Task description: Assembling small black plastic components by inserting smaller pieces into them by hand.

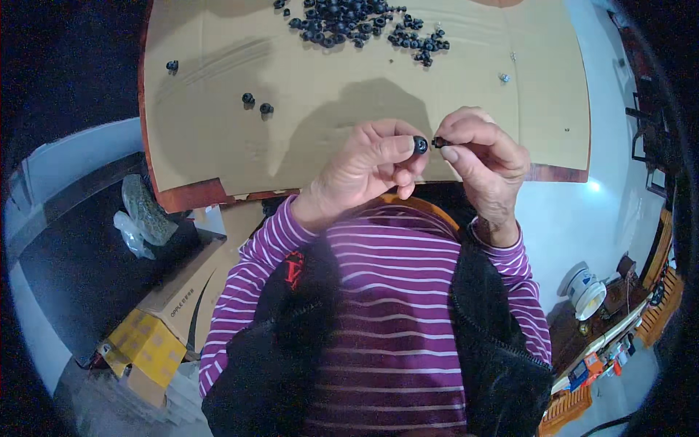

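Between the thumb and fingers of my left hand [375,156] is a round black plastic cap [420,145], its hollow end turned toward the right. My right hand [486,149] pinches a small dark plug-like piece [439,142], mostly covered by the fingertips. A narrow gap separates the two pieces, held above the near edge of the cardboard-covered table [349,87]. A big heap of black plastic parts [342,22] lies at the far side, with a smaller cluster of black parts [422,40] on its right. Two black pieces [257,104] rest to the left of my hands.
One black piece [172,65] sits at the table's left edge, and a small shiny bit [504,78] lies at the right. Below left are cardboard boxes [178,291] and a plastic bag [145,215]. A white bucket [585,293] stands at the lower right.
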Demonstrator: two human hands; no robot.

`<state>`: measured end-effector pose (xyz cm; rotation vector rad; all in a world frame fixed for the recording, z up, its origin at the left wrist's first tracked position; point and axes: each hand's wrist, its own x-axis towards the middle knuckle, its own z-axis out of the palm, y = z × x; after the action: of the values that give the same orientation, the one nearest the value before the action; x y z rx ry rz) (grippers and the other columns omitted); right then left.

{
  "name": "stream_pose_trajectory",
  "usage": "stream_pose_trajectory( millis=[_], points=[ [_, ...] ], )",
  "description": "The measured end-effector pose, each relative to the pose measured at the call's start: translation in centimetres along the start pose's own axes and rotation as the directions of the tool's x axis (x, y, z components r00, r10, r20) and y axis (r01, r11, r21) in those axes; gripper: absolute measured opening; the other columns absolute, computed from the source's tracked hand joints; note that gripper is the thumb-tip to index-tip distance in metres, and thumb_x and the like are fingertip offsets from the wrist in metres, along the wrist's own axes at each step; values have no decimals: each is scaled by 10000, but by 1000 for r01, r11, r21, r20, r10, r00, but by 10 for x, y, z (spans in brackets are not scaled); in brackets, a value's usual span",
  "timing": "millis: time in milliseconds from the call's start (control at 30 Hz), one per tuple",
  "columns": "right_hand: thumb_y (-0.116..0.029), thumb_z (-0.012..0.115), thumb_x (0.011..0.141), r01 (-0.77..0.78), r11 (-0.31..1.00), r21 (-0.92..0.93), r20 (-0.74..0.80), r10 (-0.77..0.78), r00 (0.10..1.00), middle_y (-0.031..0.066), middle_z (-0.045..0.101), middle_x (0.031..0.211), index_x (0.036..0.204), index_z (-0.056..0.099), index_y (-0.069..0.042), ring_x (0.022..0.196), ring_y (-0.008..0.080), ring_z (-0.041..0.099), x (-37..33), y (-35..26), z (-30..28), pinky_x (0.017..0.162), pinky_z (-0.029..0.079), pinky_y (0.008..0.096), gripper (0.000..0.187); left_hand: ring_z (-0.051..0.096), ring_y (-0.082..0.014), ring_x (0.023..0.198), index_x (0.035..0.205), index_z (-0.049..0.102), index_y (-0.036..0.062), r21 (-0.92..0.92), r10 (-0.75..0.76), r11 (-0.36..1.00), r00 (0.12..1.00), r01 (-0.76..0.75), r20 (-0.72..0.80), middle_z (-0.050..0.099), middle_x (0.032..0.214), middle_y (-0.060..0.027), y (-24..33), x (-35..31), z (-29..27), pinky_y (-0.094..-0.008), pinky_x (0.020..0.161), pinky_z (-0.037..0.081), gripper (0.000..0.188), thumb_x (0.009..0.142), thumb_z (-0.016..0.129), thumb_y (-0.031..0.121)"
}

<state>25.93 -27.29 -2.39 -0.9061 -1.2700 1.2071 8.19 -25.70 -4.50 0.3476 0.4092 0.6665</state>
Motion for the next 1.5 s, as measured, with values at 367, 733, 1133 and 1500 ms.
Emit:
stream_pose_trajectory(
  millis=[367, 733, 1133, 1500],
  points=[
    [47, 634, 669, 134, 980, -144, 28, -131, 991, 126, 561, 804, 812, 595, 46, 742, 195, 519, -7, -3, -4, 635, 408, 282, 148, 551, -138, 595, 923, 565, -17, 12, -16, 1000, 999, 17, -39, 559, 721, -91, -2, 0, 13, -262, 487, 496, 182, 840, 568, 146],
    [39, 639, 667, 123, 961, -246, 165, -84, 983, 112, 565, 753, 797, 589, 49, 695, 189, 531, -10, -4, -6, 597, 409, 282, 140, 551, -103, 538, 888, 581, -47, 258, 14, 966, 994, 15, -107, 576, 693, -84, 6, -8, 8, -224, 481, 493, 157, 818, 595, 93],
    [-37, 718, 637, -138, 990, -44, 509, 141, 849, 65, 584, 669, 776, 633, 20, 591, 161, 515, -8, -3, -3, 536, 391, 280, 173, 556, -78, 532, 825, 610, -44, 620, -308, 732, 949, 282, -69, 604, 675, -67, 26, -23, 5, -186, 475, 461, 114, 753, 651, 34],
    [-82, 688, 671, -13, 1000, -22, 713, 25, 701, 59, 523, 642, 616, 502, -27, 603, 230, 532, -24, -7, 14, 522, 422, 334, 201, 532, -52, 581, 800, 616, 7, 674, -479, 667, 876, 319, 59, 603, 681, -15, 14, -51, 11, -207, 499, 418, 128, 753, 679, 108]
  ],
)
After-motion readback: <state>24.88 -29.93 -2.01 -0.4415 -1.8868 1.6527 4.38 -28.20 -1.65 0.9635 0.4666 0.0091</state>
